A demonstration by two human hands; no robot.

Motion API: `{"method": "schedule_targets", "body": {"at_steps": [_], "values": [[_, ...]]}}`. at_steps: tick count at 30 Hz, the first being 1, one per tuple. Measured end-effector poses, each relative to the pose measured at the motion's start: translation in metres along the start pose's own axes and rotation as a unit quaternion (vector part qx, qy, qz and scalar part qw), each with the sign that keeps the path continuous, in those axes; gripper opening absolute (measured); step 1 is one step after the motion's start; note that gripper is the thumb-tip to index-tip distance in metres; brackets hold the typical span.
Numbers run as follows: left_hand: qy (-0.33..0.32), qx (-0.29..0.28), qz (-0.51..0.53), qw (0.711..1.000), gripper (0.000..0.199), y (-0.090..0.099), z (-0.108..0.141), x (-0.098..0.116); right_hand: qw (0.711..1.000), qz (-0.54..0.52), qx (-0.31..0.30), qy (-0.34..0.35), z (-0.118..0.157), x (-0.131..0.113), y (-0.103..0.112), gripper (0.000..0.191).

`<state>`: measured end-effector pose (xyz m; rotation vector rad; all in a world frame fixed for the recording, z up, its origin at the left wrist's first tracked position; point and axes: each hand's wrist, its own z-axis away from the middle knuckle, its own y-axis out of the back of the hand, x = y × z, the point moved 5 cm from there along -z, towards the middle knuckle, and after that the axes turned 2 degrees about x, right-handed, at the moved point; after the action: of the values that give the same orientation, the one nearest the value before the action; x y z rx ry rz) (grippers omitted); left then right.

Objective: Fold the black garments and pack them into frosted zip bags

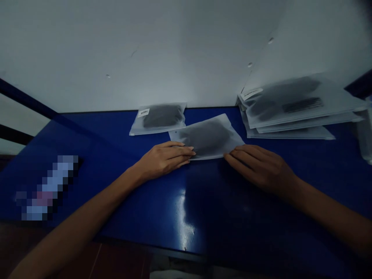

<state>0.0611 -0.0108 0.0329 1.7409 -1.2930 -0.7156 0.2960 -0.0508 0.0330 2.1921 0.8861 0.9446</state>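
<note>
A frosted zip bag (209, 135) with a dark folded item inside lies in front of me on the blue table. My left hand (165, 159) holds its near left edge, fingers laid over the plastic and the thumb side at the rim. At the bag's near right corner, my right hand (255, 162) has its fingers closed together on the edge. What the fingertips do under the plastic is hidden. Just behind and to the left sits another frosted bag (162, 116) with a dark item and a small white label, touching or nearly touching the first.
Several similar bags (290, 104) are stacked unevenly at the back right. A pixelated phone-like object (50, 190) lies at the left. Behind the blue table (139, 217) rises a pale wall (174, 50). Dark bars (26, 99) run along the left side.
</note>
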Motion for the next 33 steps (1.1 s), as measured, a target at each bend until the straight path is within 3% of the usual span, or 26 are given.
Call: {"method": "schedule_targets", "body": {"at_steps": [7,13,18,33], "values": [[-0.002,-0.003,0.017,1.0,0.023,0.003,-0.002,-0.001,0.999,0.019,-0.034,-0.026,0.002,0.004,-0.005,0.015],[-0.003,0.022,0.056,0.998,0.013,0.001,0.001,0.0,0.999,0.0,-0.033,-0.019,0.009,0.007,-0.01,0.013],[0.004,0.028,0.027,0.999,0.014,0.001,0.0,0.007,0.999,-0.009,-0.023,-0.025,0.009,0.007,-0.01,0.012],[0.132,0.01,0.191,0.973,0.011,-0.001,0.003,-0.007,0.996,-0.063,-0.022,-0.053,0.014,0.012,-0.014,0.01]]}}
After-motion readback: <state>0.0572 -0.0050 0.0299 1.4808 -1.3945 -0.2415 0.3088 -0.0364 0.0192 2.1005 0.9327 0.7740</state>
